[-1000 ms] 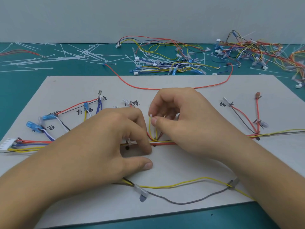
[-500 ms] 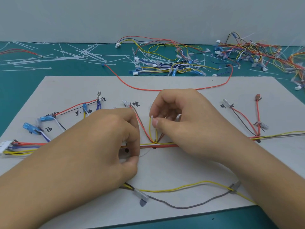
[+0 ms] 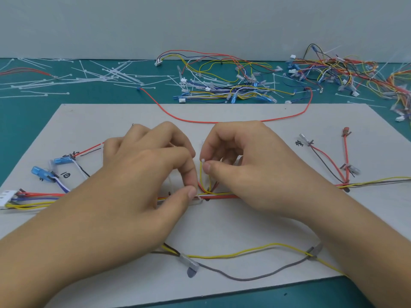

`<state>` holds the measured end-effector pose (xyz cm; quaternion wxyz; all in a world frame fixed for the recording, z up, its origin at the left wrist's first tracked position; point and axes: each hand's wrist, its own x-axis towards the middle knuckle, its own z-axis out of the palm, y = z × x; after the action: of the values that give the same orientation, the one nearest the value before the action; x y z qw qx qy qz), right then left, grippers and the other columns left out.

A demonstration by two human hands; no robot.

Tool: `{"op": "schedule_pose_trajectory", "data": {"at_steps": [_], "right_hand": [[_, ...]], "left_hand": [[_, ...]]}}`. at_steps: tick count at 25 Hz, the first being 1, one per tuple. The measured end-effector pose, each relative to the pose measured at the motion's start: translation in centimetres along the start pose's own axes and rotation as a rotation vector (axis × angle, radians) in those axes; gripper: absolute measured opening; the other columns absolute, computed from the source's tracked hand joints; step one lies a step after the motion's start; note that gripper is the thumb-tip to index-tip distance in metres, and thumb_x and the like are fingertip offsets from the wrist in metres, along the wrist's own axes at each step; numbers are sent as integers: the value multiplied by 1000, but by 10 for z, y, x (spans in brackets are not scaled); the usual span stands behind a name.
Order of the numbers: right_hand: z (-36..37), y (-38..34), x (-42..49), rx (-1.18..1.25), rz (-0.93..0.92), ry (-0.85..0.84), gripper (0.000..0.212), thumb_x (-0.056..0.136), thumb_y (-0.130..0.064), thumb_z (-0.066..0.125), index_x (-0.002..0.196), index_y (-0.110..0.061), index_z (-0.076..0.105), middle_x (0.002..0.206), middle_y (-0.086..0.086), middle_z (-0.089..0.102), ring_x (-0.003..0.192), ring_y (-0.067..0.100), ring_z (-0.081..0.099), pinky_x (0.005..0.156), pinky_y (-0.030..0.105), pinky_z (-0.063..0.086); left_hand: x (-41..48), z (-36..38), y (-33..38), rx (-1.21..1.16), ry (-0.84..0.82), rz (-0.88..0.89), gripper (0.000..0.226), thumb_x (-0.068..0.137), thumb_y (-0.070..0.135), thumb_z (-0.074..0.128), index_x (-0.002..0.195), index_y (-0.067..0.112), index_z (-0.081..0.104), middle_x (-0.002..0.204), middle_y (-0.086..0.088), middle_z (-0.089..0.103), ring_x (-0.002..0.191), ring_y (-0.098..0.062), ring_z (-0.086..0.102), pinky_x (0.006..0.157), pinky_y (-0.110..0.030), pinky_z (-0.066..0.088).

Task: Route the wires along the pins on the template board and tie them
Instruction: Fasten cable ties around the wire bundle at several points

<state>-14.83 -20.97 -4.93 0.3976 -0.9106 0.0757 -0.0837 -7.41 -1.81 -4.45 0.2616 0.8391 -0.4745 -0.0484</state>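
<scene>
A grey template board (image 3: 222, 227) lies on the teal table with a bundle of red, yellow and dark wires (image 3: 222, 196) running across its middle. My left hand (image 3: 142, 181) pinches a white cable tie (image 3: 198, 200) at the bundle with thumb and forefinger. My right hand (image 3: 251, 174) pinches the white tip of a yellow wire loop (image 3: 202, 162) just above the bundle. A white connector (image 3: 6, 196) ends the bundle at the left edge. Blue terminals (image 3: 62, 161) branch off at the left. A loose yellow and grey wire pair (image 3: 244, 255) curves across the board's near side.
Loose white cable ties (image 3: 89, 76) are scattered on the table at the back left. Heaps of finished coloured harnesses (image 3: 226, 85) lie at the back middle and a second harness heap (image 3: 355, 72) at the back right. A long red wire (image 3: 222, 121) crosses the board's far edge.
My left hand has moved up and right, from below the bundle to the cable tie at the bundle beside my right hand. My right hand has kept its pinch on the yellow loop.
</scene>
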Motion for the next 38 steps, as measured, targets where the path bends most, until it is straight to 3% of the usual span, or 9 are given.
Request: {"op": "schedule_pose_trajectory", "data": {"at_steps": [6,10,13,17,22,26,29,34,38], "right_hand": [[-2,-4,-3,34,4,-107,10,82,-14,72,77,-22,70,68,-11,70,56,3,60,51,14,42],[-4,-6,-5,100,16,-126,8,78,-12,72,74,-18,69,61,-9,68,49,2,55,48,15,40],[-5,-6,-5,150,18,-130,3,73,-15,68,73,-17,67,62,-5,71,54,13,61,49,26,45],[-5,-5,-4,224,38,-151,5,68,-18,64,73,-15,65,66,1,74,70,32,70,57,44,54],[-7,-3,-3,264,88,-182,8,67,-18,62,75,-16,65,68,10,71,60,21,59,58,40,46],[-15,-1,-1,260,90,-234,8,77,-9,72,83,-11,67,83,19,74,75,44,67,69,58,54],[-17,0,-1,258,93,-242,10,81,-7,77,85,-9,68,83,18,74,71,35,66,71,53,54],[-19,-1,0,275,102,-261,8,84,-5,76,86,-7,68,89,22,74,84,51,65,79,63,53],[-20,0,0,257,97,-276,9,86,-4,77,86,-9,69,88,21,74,78,47,65,71,47,49]], "left_hand": [[2,4,1,-189,73,-46,22,76,55,50,88,40,61,101,15,65,104,-9,53,82,-38,41],[3,4,-2,-252,94,-87,18,77,52,60,89,40,67,81,6,66,69,-17,62,69,-34,47],[3,5,0,-276,33,-60,21,80,52,57,92,37,65,81,12,67,59,-20,60,61,-37,53],[5,9,-4,-395,-15,-62,14,85,40,62,96,33,67,82,5,71,61,-26,59,63,-49,57],[8,16,-3,-465,-19,-88,15,85,39,65,98,33,69,78,-2,73,68,-34,62,65,-54,55],[12,19,-3,-579,-1,-127,13,82,29,68,93,36,71,76,1,77,74,-33,70,75,-61,56],[14,18,-3,-637,8,-140,20,81,26,70,97,37,64,75,0,78,72,-31,70,76,-58,56],[15,20,-7,-656,20,-174,21,80,26,70,95,36,60,75,-2,78,76,-33,71,84,-61,57],[15,20,-8,-660,23,-176,20,81,26,70,94,36,59,76,-1,78,75,-29,73,83,-57,59]]}}
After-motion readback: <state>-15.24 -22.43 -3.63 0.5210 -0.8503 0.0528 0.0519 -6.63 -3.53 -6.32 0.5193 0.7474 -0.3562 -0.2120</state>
